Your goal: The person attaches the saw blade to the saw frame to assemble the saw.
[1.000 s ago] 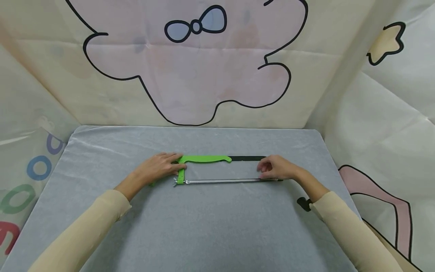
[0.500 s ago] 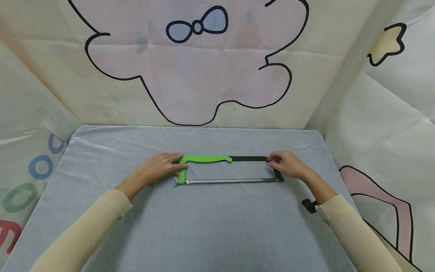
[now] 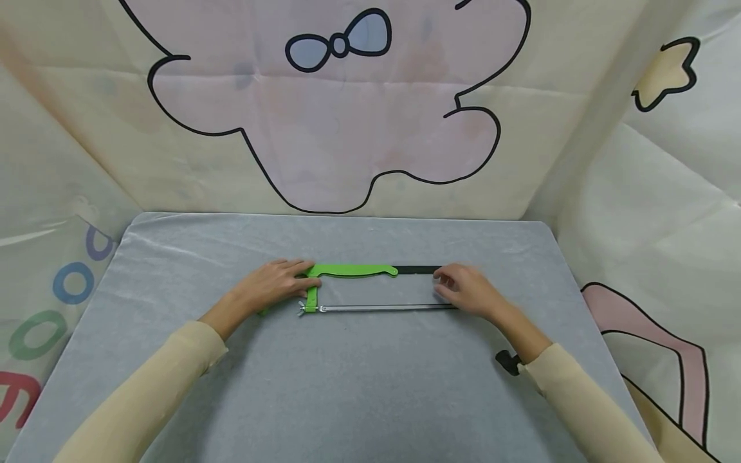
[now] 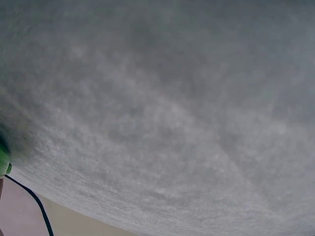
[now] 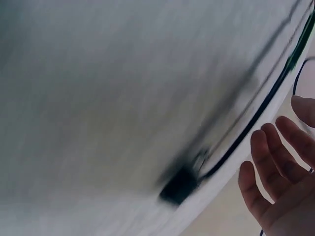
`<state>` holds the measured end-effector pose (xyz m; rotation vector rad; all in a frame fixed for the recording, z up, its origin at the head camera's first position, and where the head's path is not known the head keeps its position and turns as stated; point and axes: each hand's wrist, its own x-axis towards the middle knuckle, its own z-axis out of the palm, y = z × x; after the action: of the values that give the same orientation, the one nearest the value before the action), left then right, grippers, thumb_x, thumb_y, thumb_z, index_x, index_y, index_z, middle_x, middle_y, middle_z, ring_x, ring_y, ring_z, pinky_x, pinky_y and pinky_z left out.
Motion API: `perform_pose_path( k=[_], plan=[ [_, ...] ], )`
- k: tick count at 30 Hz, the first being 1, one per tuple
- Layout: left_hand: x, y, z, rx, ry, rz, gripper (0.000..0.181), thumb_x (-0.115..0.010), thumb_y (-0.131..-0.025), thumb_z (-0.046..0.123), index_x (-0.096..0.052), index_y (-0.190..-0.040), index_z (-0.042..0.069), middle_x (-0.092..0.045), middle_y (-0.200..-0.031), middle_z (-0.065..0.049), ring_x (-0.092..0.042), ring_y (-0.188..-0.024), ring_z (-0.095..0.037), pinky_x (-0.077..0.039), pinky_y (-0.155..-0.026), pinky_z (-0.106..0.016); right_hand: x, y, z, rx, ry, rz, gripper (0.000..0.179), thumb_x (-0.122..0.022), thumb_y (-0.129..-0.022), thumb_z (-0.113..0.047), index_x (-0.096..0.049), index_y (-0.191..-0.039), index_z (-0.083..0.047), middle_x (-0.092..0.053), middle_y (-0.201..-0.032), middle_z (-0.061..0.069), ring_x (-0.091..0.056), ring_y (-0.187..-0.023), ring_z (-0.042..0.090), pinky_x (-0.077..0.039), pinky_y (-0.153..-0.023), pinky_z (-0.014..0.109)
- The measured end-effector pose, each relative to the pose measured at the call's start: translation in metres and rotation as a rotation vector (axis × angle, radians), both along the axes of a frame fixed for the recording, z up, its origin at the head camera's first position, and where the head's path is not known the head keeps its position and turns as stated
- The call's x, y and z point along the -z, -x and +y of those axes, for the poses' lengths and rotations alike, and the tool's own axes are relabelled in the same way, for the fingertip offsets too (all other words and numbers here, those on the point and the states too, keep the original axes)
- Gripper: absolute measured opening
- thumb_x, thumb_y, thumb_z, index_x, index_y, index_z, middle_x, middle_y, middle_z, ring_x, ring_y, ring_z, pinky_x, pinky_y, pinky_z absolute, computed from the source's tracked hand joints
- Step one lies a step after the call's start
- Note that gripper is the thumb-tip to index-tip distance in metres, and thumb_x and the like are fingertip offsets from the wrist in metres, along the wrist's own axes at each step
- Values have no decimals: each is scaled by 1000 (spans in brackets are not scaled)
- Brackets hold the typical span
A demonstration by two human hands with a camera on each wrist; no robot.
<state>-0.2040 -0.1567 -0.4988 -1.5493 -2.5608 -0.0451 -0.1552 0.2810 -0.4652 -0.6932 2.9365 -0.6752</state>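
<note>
A hacksaw with a green and black frame lies across the grey-covered table, its blade toward the person. My left hand grips it at the left end, thumb and index finger at the green corner; most of the handle is hidden under the hand. A wing nut shows below that corner. Over the black right end hovers my right hand, hiding that end from the head camera. In the right wrist view its loosely bent fingers hold nothing, apart from the black frame end.
Grey cloth covers the table. A printed fabric wall stands behind it, with more fabric on both sides. A small black device sits at the right wrist.
The right hand went right to the black corner of the frame, then came back left over the frame, off the corner. The left hand and the hacksaw stay in place.
</note>
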Motion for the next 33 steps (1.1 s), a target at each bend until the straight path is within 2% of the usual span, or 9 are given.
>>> perform_pose_path(
  k=[5, 9, 13, 17, 22, 25, 31, 33],
  plan=[
    [1, 0, 0, -5, 2, 1, 39, -64, -95, 36, -64, -133, 25, -57, -138, -16, -61, -120, -32, -53, -91, -49, 2, -10, -32, -29, 53, 72, 26, -76, -89, -15, -70, -110, -2, -69, -97, 7, -64, -84, 21, -53, -73, 39],
    [2, 0, -1, 11, -34, 3, 39, -66, -94, 34, -65, -131, 23, -58, -137, -18, -61, -118, -34, -53, -90, -51, 6, -18, -58, -68, 131, 146, 30, -80, -86, -15, -71, -111, -2, -68, -95, 6, -64, -83, 20, -53, -69, 36],
    [2, 1, -2, 29, -65, 7, 37, -65, -93, 33, -66, -129, 22, -59, -135, -19, -62, -116, -35, -54, -88, -51, 12, -25, -87, -138, 161, 217, 31, -81, -84, -17, -71, -110, -2, -69, -93, 7, -65, -81, 18, -53, -67, 33],
    [2, 1, -1, 21, -47, 0, 37, -63, -95, 35, -66, -130, 24, -59, -136, -18, -61, -118, -33, -54, -89, -50, 17, -30, -112, -206, 157, 241, 32, -81, -84, -19, -72, -109, -3, -70, -96, 7, -65, -83, 17, -54, -70, 34],
    [1, 1, 0, -4, -16, -13, 38, -64, -95, 35, -66, -132, 26, -58, -138, -17, -61, -119, -33, -53, -91, -49, 20, -33, -136, -260, 143, 229, 35, -82, -83, -22, -72, -112, -4, -70, -102, 4, -65, -92, 16, -54, -80, 36],
    [1, 1, 0, -4, -25, -10, 38, -65, -94, 35, -66, -131, 26, -58, -138, -17, -61, -119, -33, -53, -90, -50, 19, -34, -145, -279, 181, 203, 37, -82, -84, -23, -71, -114, -4, -71, -104, 4, -66, -96, 16, -53, -84, 36],
    [2, 2, -1, -2, -48, -14, 37, -65, -95, 36, -68, -130, 26, -60, -137, -16, -62, -119, -32, -54, -90, -50, 19, -33, -158, -276, 332, 20, 43, -81, -85, -23, -69, -121, -2, -73, -113, 4, -67, -103, 15, -53, -89, 31],
    [2, 2, -1, -1, -52, -13, 37, -65, -94, 36, -68, -130, 25, -60, -136, -16, -62, -118, -32, -54, -89, -50, 19, -33, -162, -261, 349, -27, 44, -81, -86, -23, -69, -123, -2, -72, -116, 4, -67, -106, 14, -52, -92, 30]
  ],
)
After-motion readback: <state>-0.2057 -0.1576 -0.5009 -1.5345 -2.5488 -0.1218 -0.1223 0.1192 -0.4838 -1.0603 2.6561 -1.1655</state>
